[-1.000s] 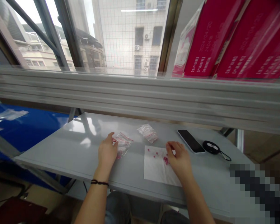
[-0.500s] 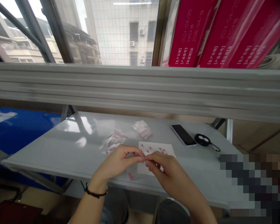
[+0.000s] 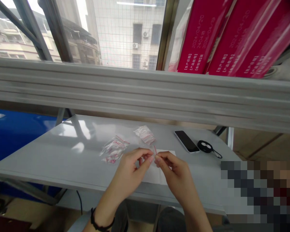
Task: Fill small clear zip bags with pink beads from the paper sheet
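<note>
My left hand [image 3: 132, 169] and my right hand [image 3: 170, 167] meet above the front of the grey table [image 3: 70, 151], fingertips pinched together on one small clear zip bag [image 3: 155, 150] with a red strip. Under them lies a white paper sheet [image 3: 159, 175], mostly hidden by the hands. A heap of small clear bags [image 3: 113, 149] lies left of my left hand. A second small pile of bags [image 3: 145, 134] sits farther back.
A black phone [image 3: 186, 141] and a round black pouch with a cord [image 3: 205, 146] lie at the back right of the table. A grey beam [image 3: 145, 93] crosses above. Red boxes [image 3: 232, 35] stand behind it. A blue surface [image 3: 12, 135] is at left.
A second ago my hands lay apart, left on the bag heap and right on the paper. They have come together near the front, holding one small bag, now raised slightly.
</note>
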`<state>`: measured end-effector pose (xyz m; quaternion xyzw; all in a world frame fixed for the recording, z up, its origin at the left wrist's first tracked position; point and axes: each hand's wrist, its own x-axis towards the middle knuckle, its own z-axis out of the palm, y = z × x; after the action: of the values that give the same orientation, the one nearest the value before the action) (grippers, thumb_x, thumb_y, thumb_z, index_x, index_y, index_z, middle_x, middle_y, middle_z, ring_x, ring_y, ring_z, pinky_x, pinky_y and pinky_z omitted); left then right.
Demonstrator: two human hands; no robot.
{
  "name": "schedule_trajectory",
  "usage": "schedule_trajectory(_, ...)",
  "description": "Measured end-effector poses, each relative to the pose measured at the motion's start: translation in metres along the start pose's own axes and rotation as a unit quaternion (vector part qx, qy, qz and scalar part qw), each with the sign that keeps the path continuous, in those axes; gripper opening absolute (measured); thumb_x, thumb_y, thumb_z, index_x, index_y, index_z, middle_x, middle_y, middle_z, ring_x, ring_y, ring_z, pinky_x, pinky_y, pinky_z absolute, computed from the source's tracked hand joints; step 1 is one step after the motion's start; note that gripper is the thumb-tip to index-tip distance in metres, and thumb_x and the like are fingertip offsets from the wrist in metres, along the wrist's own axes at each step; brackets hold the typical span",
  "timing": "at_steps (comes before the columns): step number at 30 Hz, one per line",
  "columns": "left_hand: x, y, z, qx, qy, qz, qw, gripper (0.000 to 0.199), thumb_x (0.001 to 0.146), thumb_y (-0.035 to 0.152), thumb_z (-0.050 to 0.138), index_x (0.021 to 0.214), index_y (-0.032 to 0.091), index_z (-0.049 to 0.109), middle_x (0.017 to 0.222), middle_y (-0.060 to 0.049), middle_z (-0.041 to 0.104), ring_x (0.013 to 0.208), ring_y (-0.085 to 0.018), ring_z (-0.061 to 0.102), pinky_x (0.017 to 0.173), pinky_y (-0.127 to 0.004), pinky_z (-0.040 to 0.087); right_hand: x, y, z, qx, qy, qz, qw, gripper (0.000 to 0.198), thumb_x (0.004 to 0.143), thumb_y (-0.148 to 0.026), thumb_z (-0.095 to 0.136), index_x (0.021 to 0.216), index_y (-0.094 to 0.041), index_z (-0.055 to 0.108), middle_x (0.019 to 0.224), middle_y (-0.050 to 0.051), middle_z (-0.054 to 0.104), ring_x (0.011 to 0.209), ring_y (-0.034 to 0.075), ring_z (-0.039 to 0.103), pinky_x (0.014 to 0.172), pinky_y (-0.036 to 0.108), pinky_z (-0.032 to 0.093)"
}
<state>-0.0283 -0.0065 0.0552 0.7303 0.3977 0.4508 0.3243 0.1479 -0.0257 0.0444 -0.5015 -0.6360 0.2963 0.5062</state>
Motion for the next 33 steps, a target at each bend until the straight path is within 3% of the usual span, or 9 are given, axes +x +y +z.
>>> schedule_trajectory(7, -0.001, -0.005, 0.010, -0.042, -0.028, -0.018, 0.999, 0.022, 0.095, 0.033, 0.060, 0.107, 0.025, 0.077, 0.101, -0.003, 0.077, 0.090, -0.019, 0.070, 0.080, -0.030, 0.054, 0.001, 0.000, 0.014, 0.023, 0.006, 0.022, 0.999, 0.013, 0.090, -0.029, 0.065, 0.085, -0.021, 0.073, 0.078, 0.001, 0.072, 0.069, 0.016, 0.061, 0.064, 0.025, 0.045)
schedule_trajectory(13, 0.000, -0.005, 0.004, -0.058, -0.047, -0.069, 0.995, 0.027, 0.096, 0.035, 0.056, 0.080, 0.020, 0.072, 0.070, 0.001, 0.069, 0.067, -0.016, 0.063, 0.063, -0.025, 0.047, 0.000, 0.005, 0.013, 0.048, -0.044, 0.013, 0.998, 0.020, 0.091, -0.034, 0.065, 0.079, -0.021, 0.074, 0.075, 0.000, 0.070, 0.069, 0.015, 0.058, 0.064, 0.026, 0.042)
schedule_trajectory(16, 0.000, -0.008, 0.004, -0.042, -0.059, -0.075, 0.995, 0.031, 0.097, 0.035, 0.053, 0.073, 0.020, 0.067, 0.064, 0.002, 0.064, 0.063, -0.014, 0.060, 0.058, -0.024, 0.043, -0.001, 0.013, 0.012, 0.097, -0.068, 0.026, 0.993, 0.018, 0.088, -0.033, 0.069, 0.076, -0.021, 0.073, 0.073, 0.000, 0.067, 0.069, 0.016, 0.056, 0.064, 0.026, 0.041)
schedule_trajectory(19, 0.001, -0.010, 0.007, 0.016, -0.048, -0.038, 0.998, 0.031, 0.098, 0.032, 0.050, 0.073, 0.020, 0.063, 0.065, 0.002, 0.061, 0.061, -0.014, 0.056, 0.057, -0.025, 0.039, -0.001, 0.019, 0.014, 0.146, -0.072, 0.049, 0.985, 0.018, 0.087, -0.033, 0.069, 0.075, -0.020, 0.071, 0.069, -0.002, 0.063, 0.066, 0.015, 0.053, 0.062, 0.027, 0.038)
schedule_trajectory(24, 0.001, -0.009, 0.011, 0.118, -0.016, 0.046, 0.992, 0.025, 0.101, 0.022, 0.044, 0.080, 0.021, 0.058, 0.075, 0.000, 0.062, 0.070, -0.017, 0.057, 0.066, -0.028, 0.038, 0.000, 0.017, 0.022, 0.189, -0.006, 0.082, 0.979, 0.023, 0.084, -0.033, 0.068, 0.066, -0.020, 0.061, 0.061, -0.004, 0.050, 0.061, 0.014, 0.043, 0.059, 0.027, 0.033)
schedule_trajectory(33, 0.000, -0.017, 0.016, 0.203, -0.030, 0.074, 0.976, 0.023, 0.099, 0.014, 0.038, 0.084, 0.022, 0.054, 0.083, -0.005, 0.061, 0.078, -0.021, 0.060, 0.071, -0.033, 0.044, 0.002, 0.019, 0.032, 0.150, 0.040, 0.109, 0.982, 0.020, 0.076, -0.026, 0.061, 0.058, -0.021, 0.054, 0.058, -0.005, 0.046, 0.060, 0.015, 0.040, 0.058, 0.028, 0.031)
